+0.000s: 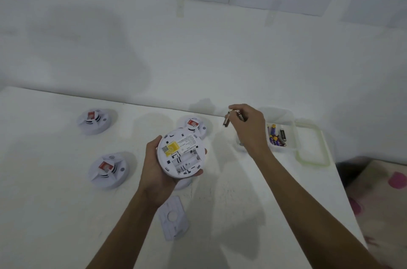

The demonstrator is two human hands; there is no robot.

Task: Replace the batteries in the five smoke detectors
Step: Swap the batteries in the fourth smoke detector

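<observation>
White table (253, 213); detector (174, 159) underside-up, battery (226, 120) near-upright

The table (55, 213) is closed off at the back by the wall (198, 52). On the left, two obstacles are set one behind the other — the far-left detector (94, 122) and the near-left detector (109, 170) — with an open lane between them. The middle is blocked by the held detector (181, 154) in the left hand (154, 169) and a third detector (196, 124) just behind. A cover plate (174, 218) is laid flat near the front. The far right corner is taken up by the battery tub (277, 114) and its lid (312, 143), the right hand (251, 130) with pinched batteries (228, 119) just beside. Bare surface is left at front left.
</observation>
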